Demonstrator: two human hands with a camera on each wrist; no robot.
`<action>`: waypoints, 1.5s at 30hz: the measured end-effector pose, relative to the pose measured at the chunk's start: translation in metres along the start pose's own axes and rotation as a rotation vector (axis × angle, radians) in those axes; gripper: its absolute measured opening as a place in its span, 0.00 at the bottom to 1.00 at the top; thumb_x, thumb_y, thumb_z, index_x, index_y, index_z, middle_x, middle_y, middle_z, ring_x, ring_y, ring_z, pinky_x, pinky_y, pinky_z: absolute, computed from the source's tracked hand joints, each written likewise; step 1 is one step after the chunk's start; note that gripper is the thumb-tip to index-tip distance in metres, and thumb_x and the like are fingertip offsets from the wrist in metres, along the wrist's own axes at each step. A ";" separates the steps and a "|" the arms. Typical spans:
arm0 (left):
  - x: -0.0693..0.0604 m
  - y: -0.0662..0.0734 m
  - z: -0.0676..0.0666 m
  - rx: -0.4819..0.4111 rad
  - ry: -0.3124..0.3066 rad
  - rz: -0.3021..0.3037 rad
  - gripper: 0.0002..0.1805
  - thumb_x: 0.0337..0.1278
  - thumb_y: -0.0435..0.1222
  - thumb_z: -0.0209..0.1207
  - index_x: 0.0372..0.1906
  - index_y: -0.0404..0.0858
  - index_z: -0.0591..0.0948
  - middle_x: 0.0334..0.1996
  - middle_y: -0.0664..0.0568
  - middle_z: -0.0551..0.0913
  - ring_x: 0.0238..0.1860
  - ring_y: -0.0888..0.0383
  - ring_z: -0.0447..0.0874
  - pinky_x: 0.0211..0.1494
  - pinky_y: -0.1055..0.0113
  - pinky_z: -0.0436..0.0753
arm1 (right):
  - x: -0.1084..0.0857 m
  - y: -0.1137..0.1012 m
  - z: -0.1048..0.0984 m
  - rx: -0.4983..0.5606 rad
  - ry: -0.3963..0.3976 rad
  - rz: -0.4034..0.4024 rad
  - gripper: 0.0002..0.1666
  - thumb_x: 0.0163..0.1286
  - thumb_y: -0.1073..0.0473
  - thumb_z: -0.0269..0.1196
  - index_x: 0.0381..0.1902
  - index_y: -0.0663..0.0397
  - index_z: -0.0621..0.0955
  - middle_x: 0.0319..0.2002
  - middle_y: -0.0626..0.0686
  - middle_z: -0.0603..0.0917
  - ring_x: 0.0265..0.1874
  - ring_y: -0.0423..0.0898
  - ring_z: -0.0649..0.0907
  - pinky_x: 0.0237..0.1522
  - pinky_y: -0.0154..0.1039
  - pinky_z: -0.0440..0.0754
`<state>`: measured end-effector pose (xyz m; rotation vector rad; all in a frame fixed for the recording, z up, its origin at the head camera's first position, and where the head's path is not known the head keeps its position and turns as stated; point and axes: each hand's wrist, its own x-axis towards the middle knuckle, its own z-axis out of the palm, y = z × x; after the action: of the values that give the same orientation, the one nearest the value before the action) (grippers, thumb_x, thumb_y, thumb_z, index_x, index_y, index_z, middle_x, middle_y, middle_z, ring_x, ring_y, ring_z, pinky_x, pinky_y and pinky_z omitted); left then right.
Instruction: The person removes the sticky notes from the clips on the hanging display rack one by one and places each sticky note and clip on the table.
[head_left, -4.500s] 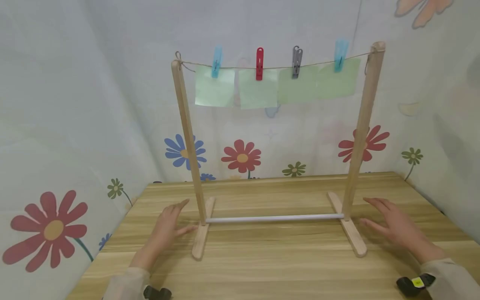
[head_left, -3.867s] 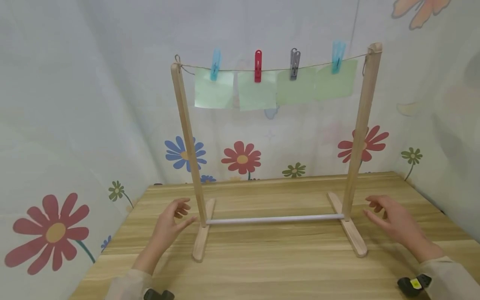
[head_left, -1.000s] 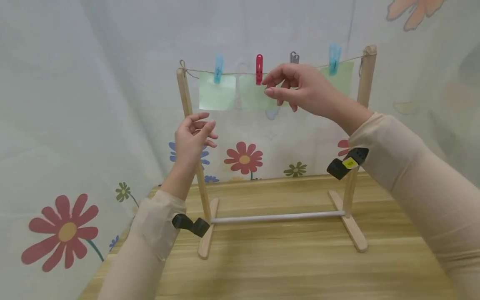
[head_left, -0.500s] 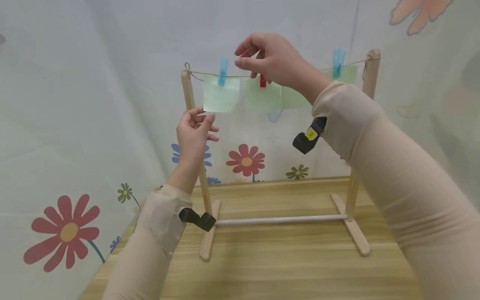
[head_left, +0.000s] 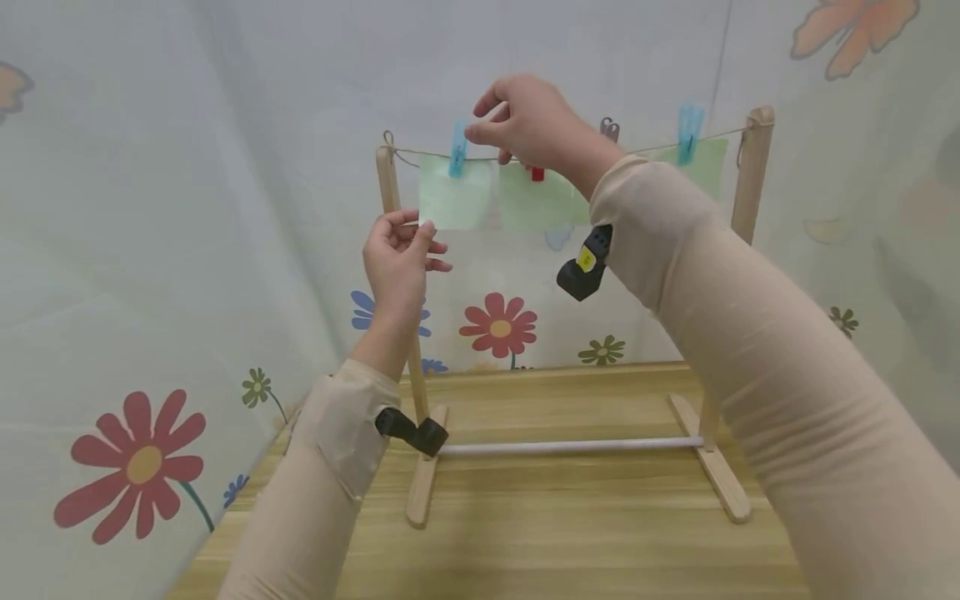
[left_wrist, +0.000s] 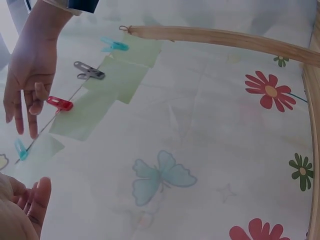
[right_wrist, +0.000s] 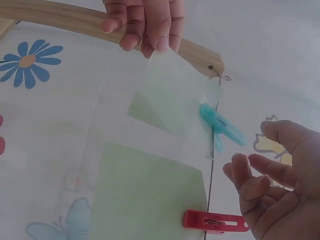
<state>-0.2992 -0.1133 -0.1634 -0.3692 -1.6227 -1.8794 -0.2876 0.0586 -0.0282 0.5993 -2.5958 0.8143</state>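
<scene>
Pale green paper sheets hang on a string, each under a clothespin. My left hand [head_left: 397, 258] pinches the lower left corner of the leftmost green paper [head_left: 453, 196] between thumb and fingers; the right wrist view shows the thumb over that corner of the paper [right_wrist: 175, 92]. At the string, my right hand [head_left: 536, 121] is held with thumb and fingers parted beside the left blue clothespin [head_left: 458, 150]. In the right wrist view a gap shows between the right hand [right_wrist: 280, 185] and that blue clothespin [right_wrist: 222, 125]. The red clothespin [head_left: 537, 174] is mostly hidden behind the right hand.
The string runs between two wooden posts [head_left: 752, 179] on flat feet [head_left: 423, 492], joined by a white rod [head_left: 570, 447]. A grey clothespin [left_wrist: 90, 71] and another blue clothespin [head_left: 690, 133] hang farther right. The stand is on a wooden table [head_left: 600, 517] before a flowered cloth [head_left: 300, 167].
Both hands have risen from beside the stand's feet to the string. The right hand has moved left past the red clothespin; the left hand has reached the leftmost paper's corner and taken hold of it.
</scene>
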 end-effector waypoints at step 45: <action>-0.002 -0.002 0.004 0.032 0.013 0.030 0.10 0.64 0.31 0.56 0.48 0.34 0.74 0.30 0.51 0.76 0.25 0.63 0.80 0.23 0.73 0.83 | 0.017 0.007 0.016 0.225 0.079 -0.038 0.19 0.70 0.53 0.58 0.56 0.52 0.76 0.38 0.41 0.76 0.27 0.41 0.78 0.24 0.31 0.70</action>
<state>-0.3001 -0.1090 -0.1654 -0.3652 -1.6285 -1.8277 -0.3092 0.0496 -0.0359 0.6623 -2.4328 1.1038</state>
